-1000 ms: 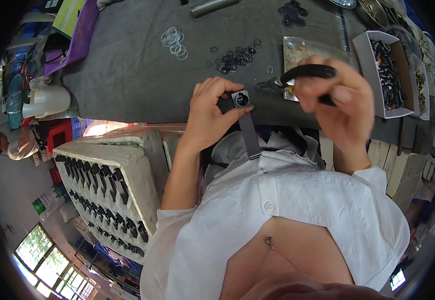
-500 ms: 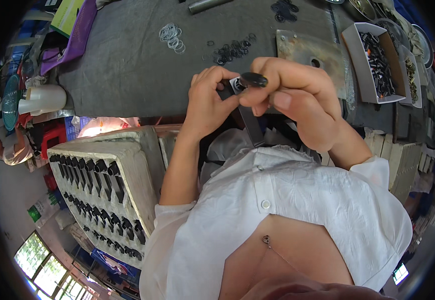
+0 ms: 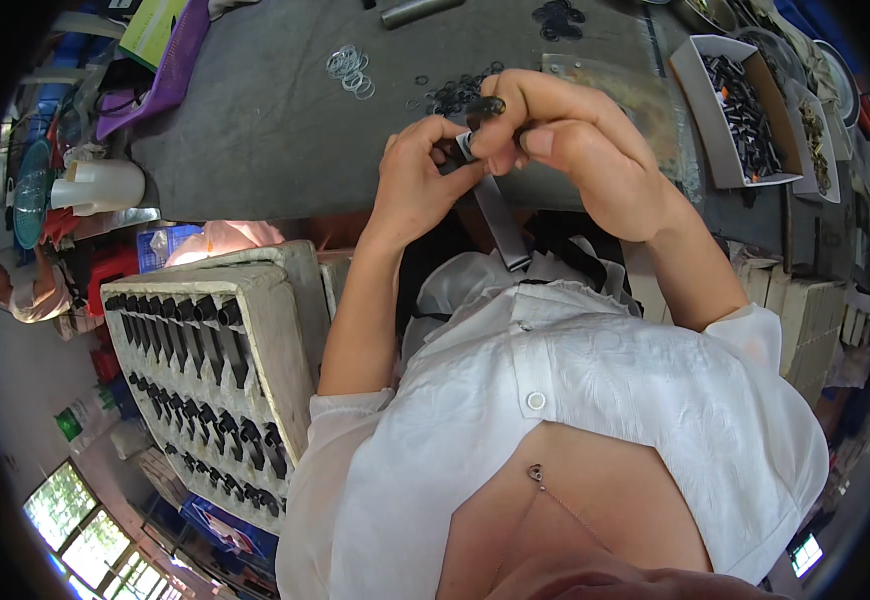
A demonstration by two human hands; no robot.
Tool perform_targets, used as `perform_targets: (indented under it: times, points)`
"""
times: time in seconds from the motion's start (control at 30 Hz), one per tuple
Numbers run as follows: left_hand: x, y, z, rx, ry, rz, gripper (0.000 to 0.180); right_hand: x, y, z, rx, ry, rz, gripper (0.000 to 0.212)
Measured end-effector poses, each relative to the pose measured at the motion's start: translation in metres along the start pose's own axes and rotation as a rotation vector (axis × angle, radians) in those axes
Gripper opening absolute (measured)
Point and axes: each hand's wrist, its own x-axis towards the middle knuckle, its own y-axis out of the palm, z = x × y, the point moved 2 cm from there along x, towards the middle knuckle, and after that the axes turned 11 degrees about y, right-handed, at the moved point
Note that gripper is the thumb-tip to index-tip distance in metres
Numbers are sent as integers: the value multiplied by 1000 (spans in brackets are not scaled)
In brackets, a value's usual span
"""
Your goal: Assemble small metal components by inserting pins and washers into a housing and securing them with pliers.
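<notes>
My left hand [image 3: 417, 182] is closed around the upper end of a long, flat, dark grey bar-shaped piece [image 3: 501, 230]. The lower end of this piece slants down toward my shirt, and a pale end face shows by my left fingertips. In my right hand [image 3: 590, 150], curled fingers grip a tool with a rounded black handle [image 3: 487, 106]; its working tip is hidden behind the fingers and meets the piece's upper end. Just beyond my hands lies a loose heap of small black rings [image 3: 455, 95]. Left of them is a cluster of whitish rings [image 3: 348, 70].
A white box [image 3: 700, 110] of small black parts stands at right. To my left, a foam tray [image 3: 305, 300] holds rows of dark pieces. A purple basket [image 3: 177, 70] and white cups [image 3: 105, 187] are at the table's left; another person [image 3: 30, 285] sits beyond.
Both hands have stayed together at the piece's upper end. My right hand with the tool has shifted up and left, and more of the grey piece shows below. The view has moved slightly.
</notes>
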Motion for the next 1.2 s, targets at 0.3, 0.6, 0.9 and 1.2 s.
perform_targets:
  times: [0.3, 0.6, 0.9, 1.2]
  points:
    - [-4, 3, 2, -16, -40, -8, 28, -3, -1, -8, 35, -5, -58, 26]
    - [-7, 8, 0, 35, -2, -55, 26, -8, 7, -8, 93, 10, -109, 28]
    - [-9, 4, 4, 77, 54, -53, 27, -9, 9, -5, 132, -26, -141, 17]
    - [-14, -10, 7, -184, -10, 33, 33, 9, 42, 0, -679, -499, 76, 12]
